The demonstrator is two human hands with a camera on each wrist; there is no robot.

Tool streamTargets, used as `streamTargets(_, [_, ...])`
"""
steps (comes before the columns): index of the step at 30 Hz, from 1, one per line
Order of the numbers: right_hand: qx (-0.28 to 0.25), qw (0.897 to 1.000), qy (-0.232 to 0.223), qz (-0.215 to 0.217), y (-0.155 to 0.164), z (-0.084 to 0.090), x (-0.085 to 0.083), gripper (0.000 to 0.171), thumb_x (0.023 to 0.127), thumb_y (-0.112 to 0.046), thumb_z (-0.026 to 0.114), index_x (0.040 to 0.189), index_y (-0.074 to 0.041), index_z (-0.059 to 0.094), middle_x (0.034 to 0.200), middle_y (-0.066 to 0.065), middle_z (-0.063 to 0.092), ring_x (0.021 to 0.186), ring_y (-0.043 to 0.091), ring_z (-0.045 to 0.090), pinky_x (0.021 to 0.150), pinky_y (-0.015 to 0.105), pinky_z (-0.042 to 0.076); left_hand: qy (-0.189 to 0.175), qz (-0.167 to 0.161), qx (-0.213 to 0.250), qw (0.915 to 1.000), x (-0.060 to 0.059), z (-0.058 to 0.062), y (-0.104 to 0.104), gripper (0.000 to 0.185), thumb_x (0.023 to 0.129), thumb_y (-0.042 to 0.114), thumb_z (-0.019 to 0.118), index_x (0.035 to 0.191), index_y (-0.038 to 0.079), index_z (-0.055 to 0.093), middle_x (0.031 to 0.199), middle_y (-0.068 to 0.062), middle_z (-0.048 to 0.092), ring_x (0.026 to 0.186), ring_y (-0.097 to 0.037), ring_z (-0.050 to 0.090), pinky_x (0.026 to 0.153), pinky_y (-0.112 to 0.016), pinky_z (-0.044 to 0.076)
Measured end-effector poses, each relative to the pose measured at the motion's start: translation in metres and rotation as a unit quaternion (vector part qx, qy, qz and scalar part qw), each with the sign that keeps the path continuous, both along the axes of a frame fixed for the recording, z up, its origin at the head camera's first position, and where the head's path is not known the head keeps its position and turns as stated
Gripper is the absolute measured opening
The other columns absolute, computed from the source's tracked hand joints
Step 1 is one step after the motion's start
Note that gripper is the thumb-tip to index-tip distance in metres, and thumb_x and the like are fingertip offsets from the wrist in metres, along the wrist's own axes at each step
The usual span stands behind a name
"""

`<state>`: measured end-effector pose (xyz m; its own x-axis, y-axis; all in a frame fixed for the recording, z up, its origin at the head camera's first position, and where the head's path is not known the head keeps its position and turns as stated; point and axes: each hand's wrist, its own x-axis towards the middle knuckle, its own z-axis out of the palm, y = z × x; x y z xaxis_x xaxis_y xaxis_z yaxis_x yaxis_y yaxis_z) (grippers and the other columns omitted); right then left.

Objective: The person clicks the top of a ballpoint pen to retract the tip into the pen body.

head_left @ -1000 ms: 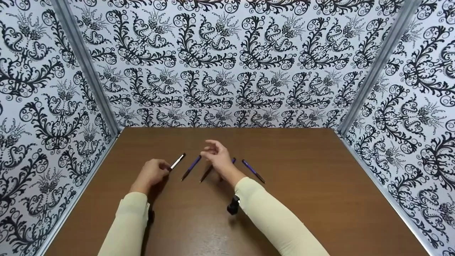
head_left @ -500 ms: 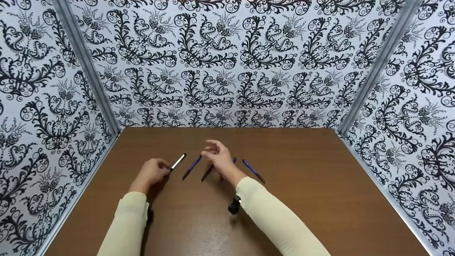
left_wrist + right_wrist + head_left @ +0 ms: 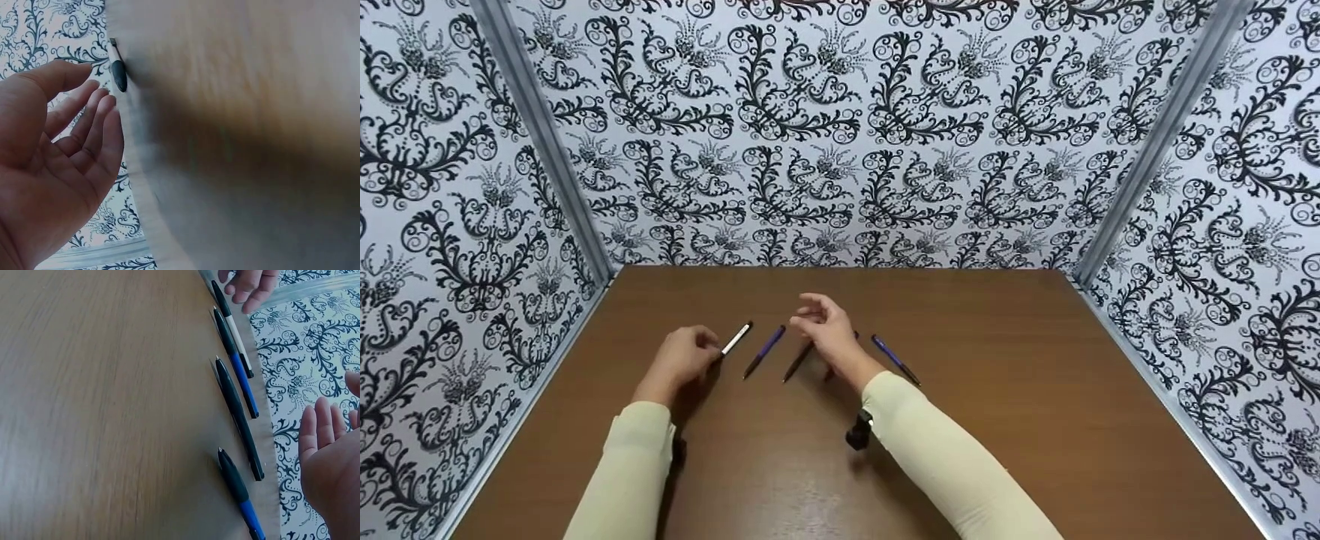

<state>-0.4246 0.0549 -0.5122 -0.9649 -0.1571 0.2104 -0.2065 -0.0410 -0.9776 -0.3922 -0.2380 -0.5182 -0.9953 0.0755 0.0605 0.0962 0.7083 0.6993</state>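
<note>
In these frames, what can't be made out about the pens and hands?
- Fourth pen: head view, mostly hidden behind the right hand.
- Left hand: head view, seen from the back, so contact with the white pen is unclear.
- Left wrist view: table blurred, pen cut off.

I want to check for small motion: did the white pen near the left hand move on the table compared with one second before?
No. The white pen keeps its spot beside the purple pen; both rise slightly in view together with the table edge, so the camera tilted.

5 pens: 1 white pen [image 3: 735, 340], 3 blue pens [image 3: 763, 351], 1 dark pen [image 3: 796, 362]; 2 hands [image 3: 681, 358].
</note>
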Motion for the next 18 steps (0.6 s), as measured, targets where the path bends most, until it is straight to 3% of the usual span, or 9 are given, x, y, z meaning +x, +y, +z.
streamTargets(6, [0.009,1.0,0.017,0.001,0.003,-0.002,-0.002,0.046,0.099,0.001,0.079,0.143,0.001,0.065,0.128,0.029,0.067,0.1,0.02,0.072,0.086,0.04,0.065,0.04,-0.013,0.015,0.999,-0.004,0.003,0.01,0.021,0.104,0.009,0.071,0.123,0.001,0.076,0.114,-0.016,0.076,0.108,-0.035,0.07,0.1,-0.056,0.055])
streamTargets(11, [0.078,0.995,0.056,0.004,0.006,-0.006,-0.004,0.046,0.098,0.0,0.08,0.142,0.001,0.065,0.124,0.023,0.07,0.107,0.026,0.071,0.099,0.046,0.06,0.055,-0.033,0.035,0.9973,-0.007,0.001,0.021,0.02,0.102,0.005,0.072,0.12,-0.001,0.076,0.109,-0.013,0.077,0.106,-0.034,0.071,0.1,-0.056,0.055])
streamTargets(14, [0.126,0.99,0.068,0.011,0.007,-0.008,-0.004,0.048,0.098,-0.003,0.082,0.143,-0.002,0.065,0.124,0.014,0.072,0.111,0.029,0.071,0.102,0.045,0.058,0.054,-0.042,0.037,0.997,-0.007,0.0,0.029,0.02,0.102,0.005,0.073,0.121,-0.002,0.075,0.107,-0.012,0.076,0.103,-0.032,0.07,0.097,-0.054,0.056])
streamTargets(18, [0.172,0.982,0.071,0.022,0.006,-0.011,-0.005,0.051,0.099,-0.006,0.082,0.147,-0.006,0.064,0.131,0.013,0.07,0.116,0.029,0.071,0.103,0.044,0.057,0.045,-0.048,0.039,0.9971,-0.006,-0.001,0.037,0.019,0.104,0.006,0.074,0.121,-0.002,0.075,0.108,-0.011,0.075,0.102,-0.03,0.069,0.095,-0.051,0.056])
